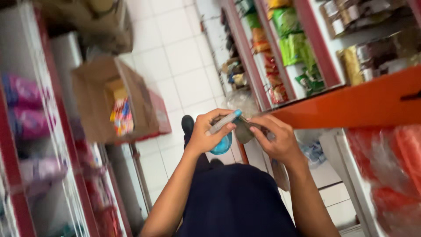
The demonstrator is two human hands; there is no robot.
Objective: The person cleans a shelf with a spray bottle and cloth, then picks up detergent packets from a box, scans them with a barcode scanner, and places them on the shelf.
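Left hand (209, 134) clamped round grey pen-like tool w/ blue tip (224, 120), blue disc (221, 145) under palm; right hand (278, 139) pinching small dark item (244, 130), exact kind unclear thru blur. Best kept close to chest, tip steady, thumb bracing. Orange shelf edge (359, 105) crowding right elbow, open cardboard box (112, 103) left, snack packs (294, 44) above.

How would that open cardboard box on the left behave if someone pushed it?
The cardboard box would probably slide easily: it looks only partly filled with colourful packets, so likely light. Its open flaps look bendy and may buckle. It seems perched high beside the shelving, so it could tip.
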